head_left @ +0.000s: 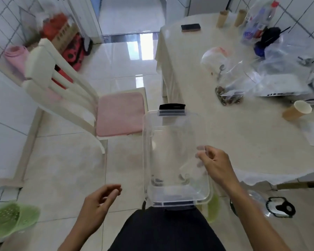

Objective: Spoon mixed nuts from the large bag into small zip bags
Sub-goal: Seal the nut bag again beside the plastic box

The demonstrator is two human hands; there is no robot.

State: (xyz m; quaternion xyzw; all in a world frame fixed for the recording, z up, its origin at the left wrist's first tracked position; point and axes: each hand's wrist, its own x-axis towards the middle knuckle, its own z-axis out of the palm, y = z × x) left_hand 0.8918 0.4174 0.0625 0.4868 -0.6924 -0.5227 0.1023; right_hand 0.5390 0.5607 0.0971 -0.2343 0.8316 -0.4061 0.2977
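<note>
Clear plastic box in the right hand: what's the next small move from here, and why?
Probably set the clear plastic box down on the table. The right hand grips its rim in mid-air, off the table's edge, the left hand holds nothing, and the nut bag and spoon lie untouched farther back.

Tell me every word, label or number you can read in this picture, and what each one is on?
None can be read for certain.
Plastic bottle at the table's far end: blue label lettering, too blurred to read.
Papers under the clear bags: black marks along the edge, too small to read.
Clear plastic box held by the right hand: no lettering visible.
</note>
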